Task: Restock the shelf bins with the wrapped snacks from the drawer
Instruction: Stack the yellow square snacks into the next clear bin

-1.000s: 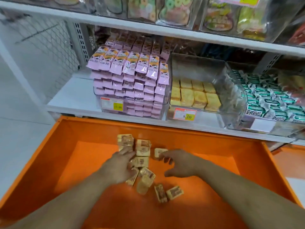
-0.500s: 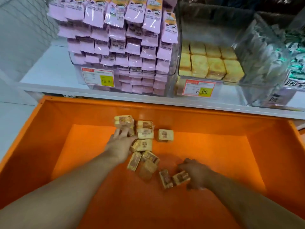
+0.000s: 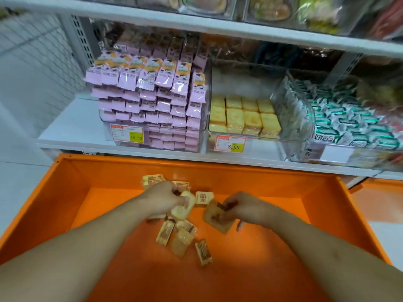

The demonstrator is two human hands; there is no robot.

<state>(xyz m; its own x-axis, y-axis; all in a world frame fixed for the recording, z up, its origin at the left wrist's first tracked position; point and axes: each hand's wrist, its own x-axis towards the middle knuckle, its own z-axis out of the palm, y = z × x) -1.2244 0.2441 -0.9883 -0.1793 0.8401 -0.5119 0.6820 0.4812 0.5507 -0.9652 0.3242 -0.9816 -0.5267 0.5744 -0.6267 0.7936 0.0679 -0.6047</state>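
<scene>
Inside the orange drawer, the left hand curls its fingers round pale, square, clear-wrapped snacks. Right of it, the right hand pinches another wrapped snack, tan with a brown label. Loose snacks lie on the drawer floor below both hands.

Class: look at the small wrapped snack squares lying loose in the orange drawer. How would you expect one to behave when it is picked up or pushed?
Each wrapped snack is flat and squarish, so it would probably slide, not roll. Each hand, left hand and right hand, lifts at least one in its fingers, suggesting lightness. The glossy wrappers may be slippery on the smooth orange drawer.
</scene>
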